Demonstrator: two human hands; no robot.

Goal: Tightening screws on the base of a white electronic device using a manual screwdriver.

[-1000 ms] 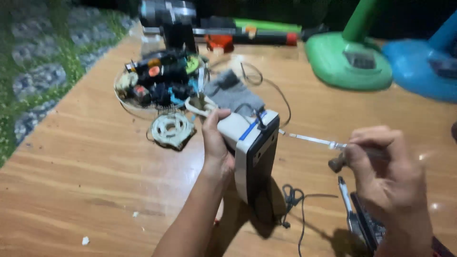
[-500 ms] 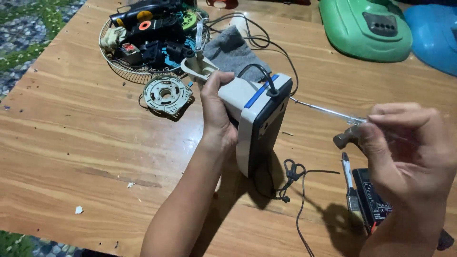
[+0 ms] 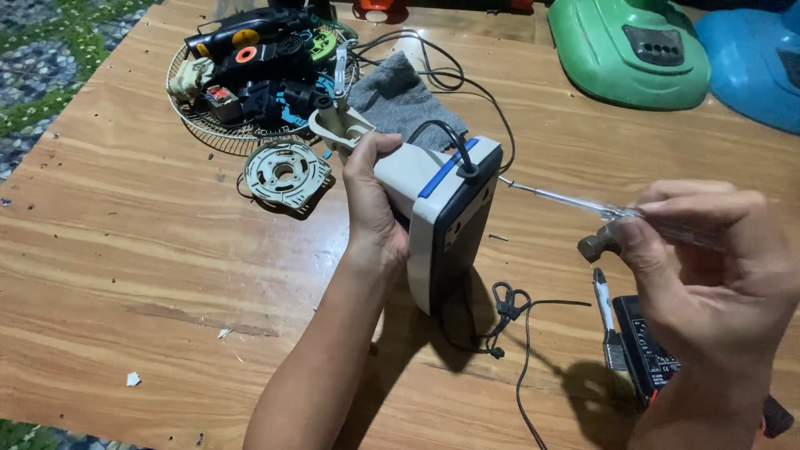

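holding the white box with the blue stripe [image 3: 442, 221] upright on the wooden table [image 3: 125, 250], the left hand [image 3: 371, 204] is clasped round its near side. right of the box, the right hand [image 3: 708, 258] pinches a slim screwdriver [image 3: 567, 198], tip just off the box's edge. advised: brace the box firmly and keep the shaft level.

A white box-shaped device [image 3: 442, 221] with a blue stripe across its top stands upright on the wooden worktop [image 3: 142, 275], near the middle. Its dark front panel faces right, and a black cable enters the top through a black grommet. A slim screwdriver [image 3: 583, 202] with a clear handle and thin metal shaft lies level in the air, its tip just beside the device's upper right edge.
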